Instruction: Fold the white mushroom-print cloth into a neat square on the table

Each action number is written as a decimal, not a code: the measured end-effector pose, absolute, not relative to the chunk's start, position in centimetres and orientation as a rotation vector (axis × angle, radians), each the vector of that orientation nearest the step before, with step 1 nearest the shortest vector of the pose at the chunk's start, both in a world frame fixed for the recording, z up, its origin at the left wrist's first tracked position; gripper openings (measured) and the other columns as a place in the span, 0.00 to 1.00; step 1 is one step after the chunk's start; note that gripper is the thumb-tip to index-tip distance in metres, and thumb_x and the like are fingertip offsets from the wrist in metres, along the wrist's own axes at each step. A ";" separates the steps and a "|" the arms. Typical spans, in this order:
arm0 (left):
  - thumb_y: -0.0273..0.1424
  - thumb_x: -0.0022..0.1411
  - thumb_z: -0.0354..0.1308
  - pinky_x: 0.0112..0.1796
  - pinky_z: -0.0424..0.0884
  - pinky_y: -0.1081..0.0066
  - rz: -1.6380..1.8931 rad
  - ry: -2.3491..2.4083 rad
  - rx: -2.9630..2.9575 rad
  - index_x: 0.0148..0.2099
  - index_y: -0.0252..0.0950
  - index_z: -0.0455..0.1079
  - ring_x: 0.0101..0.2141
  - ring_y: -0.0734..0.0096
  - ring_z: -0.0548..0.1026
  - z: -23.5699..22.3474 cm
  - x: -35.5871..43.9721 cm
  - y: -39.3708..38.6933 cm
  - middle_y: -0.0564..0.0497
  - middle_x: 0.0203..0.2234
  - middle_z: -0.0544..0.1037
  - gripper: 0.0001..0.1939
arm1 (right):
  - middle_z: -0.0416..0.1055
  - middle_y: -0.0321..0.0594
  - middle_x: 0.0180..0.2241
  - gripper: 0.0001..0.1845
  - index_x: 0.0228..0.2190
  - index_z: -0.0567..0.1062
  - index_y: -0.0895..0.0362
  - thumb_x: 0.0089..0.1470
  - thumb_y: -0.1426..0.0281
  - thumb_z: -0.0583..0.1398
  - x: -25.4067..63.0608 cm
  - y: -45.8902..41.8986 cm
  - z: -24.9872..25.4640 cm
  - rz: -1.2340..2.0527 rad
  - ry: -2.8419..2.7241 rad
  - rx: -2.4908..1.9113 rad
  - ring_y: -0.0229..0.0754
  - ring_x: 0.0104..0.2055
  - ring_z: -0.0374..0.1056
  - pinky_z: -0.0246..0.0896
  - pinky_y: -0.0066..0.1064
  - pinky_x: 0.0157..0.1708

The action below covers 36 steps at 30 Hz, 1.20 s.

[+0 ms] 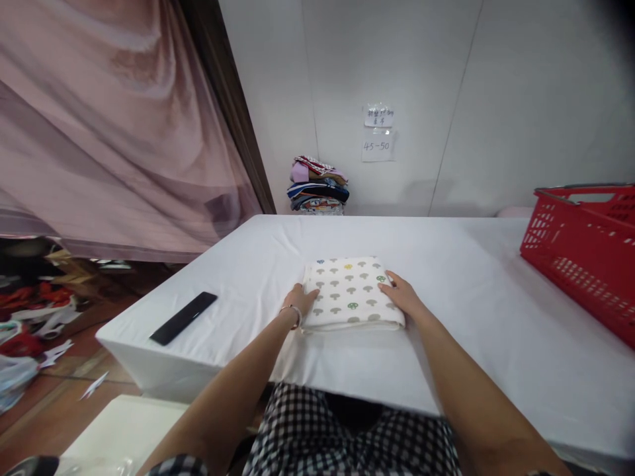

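Note:
A folded white cloth (342, 291) printed with grey, green, yellow and blue mushrooms lies flat on the white-covered table (238, 264) in front of me. My left hand (301, 301) grips its left edge, thumb on top and the other fingers mostly hidden at the side. On the opposite edge, my right hand (403, 294) holds the cloth in the same way, thumb over the top. A bracelet (296, 316) circles my left wrist.
A black flat object (183, 318) lies on the table's left part. At the right stands a red plastic basket (585, 258). Folded fabrics (318, 188) are stacked by the wall behind, near paper signs (378, 145). A pink curtain (114, 119) hangs at left.

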<state>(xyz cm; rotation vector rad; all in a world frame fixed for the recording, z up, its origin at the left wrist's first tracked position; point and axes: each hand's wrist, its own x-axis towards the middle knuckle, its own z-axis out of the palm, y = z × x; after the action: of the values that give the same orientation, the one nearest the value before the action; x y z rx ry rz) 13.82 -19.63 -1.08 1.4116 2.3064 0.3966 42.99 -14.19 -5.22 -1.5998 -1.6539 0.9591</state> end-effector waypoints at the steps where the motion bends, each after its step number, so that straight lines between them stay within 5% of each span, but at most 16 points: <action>1: 0.48 0.54 0.50 0.44 0.65 0.64 0.394 2.303 1.425 0.55 0.32 0.58 0.48 0.55 0.69 -1.3 13.8 -19.5 0.38 0.49 0.70 0.32 | 0.69 0.44 0.46 0.35 0.56 0.61 0.53 0.46 0.56 0.58 43.0 -14.1 -5.3 0.963 -1.660 -1.603 0.44 0.43 0.67 0.59 0.35 0.45; 6: 0.47 0.54 0.51 0.45 0.65 0.65 0.393 2.253 1.552 0.57 0.32 0.56 0.48 0.57 0.70 -1.5 12.4 -18.0 0.39 0.49 0.70 0.33 | 0.70 0.44 0.45 0.38 0.57 0.57 0.53 0.46 0.57 0.60 42.6 -14.7 -4.8 1.070 -1.624 -1.576 0.44 0.40 0.68 0.63 0.35 0.41; 10: 0.46 0.53 0.53 0.44 0.65 0.64 0.295 2.224 1.734 0.57 0.38 0.58 0.47 0.56 0.70 -0.4 10.2 -15.3 0.42 0.48 0.71 0.32 | 0.74 0.39 0.30 0.46 0.61 0.44 0.50 0.46 0.57 0.61 41.8 -16.3 -3.5 1.459 -1.607 -1.435 0.40 0.25 0.69 0.66 0.31 0.25; 14: 0.48 0.50 0.56 0.44 0.66 0.64 0.263 2.242 1.766 0.56 0.43 0.59 0.47 0.56 0.70 -0.1 8.3 -13.7 0.45 0.49 0.71 0.32 | 0.71 0.34 0.20 0.49 0.61 0.39 0.51 0.48 0.59 0.61 41.3 -17.1 -2.7 1.701 -1.630 -1.299 0.38 0.19 0.68 0.65 0.28 0.20; 18: 0.50 0.51 0.54 0.41 0.68 0.67 0.403 2.216 1.591 0.53 0.42 0.63 0.45 0.59 0.72 -1.0 7.9 -14.1 0.47 0.48 0.72 0.30 | 0.71 0.33 0.22 0.42 0.60 0.47 0.49 0.49 0.59 0.60 41.3 -16.6 -3.0 1.526 -1.555 -1.345 0.37 0.20 0.68 0.63 0.25 0.19; 25: 0.50 0.54 0.51 0.47 0.63 0.65 0.383 2.314 1.700 0.56 0.38 0.60 0.49 0.58 0.68 -0.6 8.5 -15.4 0.44 0.51 0.68 0.32 | 0.69 0.31 0.22 0.40 0.60 0.47 0.50 0.51 0.59 0.58 40.9 -16.5 -3.5 1.368 -1.511 -1.417 0.35 0.20 0.66 0.59 0.22 0.16; 32: 0.49 0.60 0.43 0.58 0.42 0.58 0.440 2.151 2.169 0.59 0.42 0.57 0.60 0.60 0.51 -1.6 10.3 -18.0 0.49 0.60 0.55 0.28 | 0.69 0.32 0.22 0.37 0.59 0.50 0.50 0.51 0.59 0.57 40.9 -16.5 -3.8 1.291 -1.563 -1.461 0.36 0.20 0.66 0.59 0.23 0.16; 36: 0.50 0.60 0.40 0.58 0.38 0.53 0.314 2.123 2.020 0.60 0.49 0.54 0.61 0.61 0.45 -2.7 10.2 -18.5 0.54 0.62 0.51 0.28 | 0.70 0.34 0.24 0.37 0.59 0.51 0.51 0.51 0.59 0.57 41.0 -16.6 -3.9 1.281 -1.579 -1.448 0.36 0.21 0.66 0.58 0.23 0.16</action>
<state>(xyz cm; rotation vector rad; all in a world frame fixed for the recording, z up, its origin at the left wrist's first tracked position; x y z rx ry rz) 10.23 -18.53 -2.65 2.0196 2.1230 0.3135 40.97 -16.58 -3.90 -1.4476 -1.5786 1.2809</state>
